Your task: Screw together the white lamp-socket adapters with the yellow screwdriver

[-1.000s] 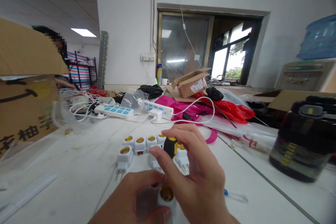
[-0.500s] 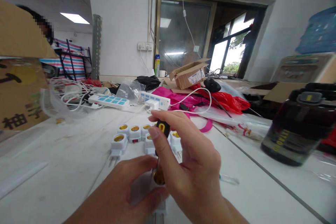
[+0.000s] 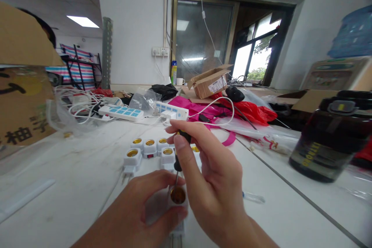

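Note:
Between the thumb and fingers of my left hand [image 3: 145, 205] is a white plug-in lamp socket [image 3: 178, 201] with a brass-coloured threaded opening facing up and its prongs toward me. My right hand [image 3: 215, 174] grips a screwdriver [image 3: 178, 162] with a black and yellow handle. The thin shaft points down at the far rim of the opening; its tip is hard to make out. Just beyond my hands stand several similar white lamp sockets [image 3: 132, 157], brass openings upward, partly hidden behind my fingers.
White power strips [image 3: 120, 112] and tangled cables lie at the back left. Pink and red bags [image 3: 252, 112] and an open carton [image 3: 209, 83] are farther back. A dark bottle [image 3: 328, 139] stands right, a big cardboard box [image 3: 23, 104] left. A small clear-handled tool [image 3: 254, 197] lies beside my right hand.
The screwdriver handle has turned in my right hand, its fingers shifting slightly. The lamp socket's opening shows more fully, while my left hand keeps nearly the same place.

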A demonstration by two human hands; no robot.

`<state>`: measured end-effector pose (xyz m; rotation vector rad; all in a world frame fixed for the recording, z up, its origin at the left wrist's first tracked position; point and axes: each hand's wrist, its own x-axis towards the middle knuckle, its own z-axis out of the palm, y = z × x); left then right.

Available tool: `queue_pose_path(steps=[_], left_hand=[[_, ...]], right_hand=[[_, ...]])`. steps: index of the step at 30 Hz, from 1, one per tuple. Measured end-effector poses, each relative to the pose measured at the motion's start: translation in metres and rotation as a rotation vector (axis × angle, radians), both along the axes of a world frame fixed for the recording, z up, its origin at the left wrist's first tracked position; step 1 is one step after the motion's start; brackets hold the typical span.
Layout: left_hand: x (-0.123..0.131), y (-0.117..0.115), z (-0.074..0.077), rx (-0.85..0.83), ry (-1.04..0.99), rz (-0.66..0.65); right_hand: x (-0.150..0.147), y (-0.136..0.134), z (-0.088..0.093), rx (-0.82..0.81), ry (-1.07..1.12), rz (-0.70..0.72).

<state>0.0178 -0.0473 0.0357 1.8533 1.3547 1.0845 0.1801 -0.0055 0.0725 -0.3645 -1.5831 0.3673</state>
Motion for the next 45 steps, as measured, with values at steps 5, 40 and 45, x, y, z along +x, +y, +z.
queue_pose_path(steps=[5, 40, 45], left_hand=[[0.0017, -0.0007, 0.0045, 0.014, 0.025, -0.028], [0.005, 0.0065, 0.0098, 0.036, -0.037, 0.006], [0.0066, 0.0069, 0.0107, 0.027, -0.049, 0.012]], right_hand=[[0.0006, 0.001, -0.0049, -0.068, 0.019, 0.015], [-0.0009, -0.0009, -0.0071, -0.092, -0.009, 0.073], [-0.0036, 0.0014, -0.0032, -0.002, 0.019, -0.059]])
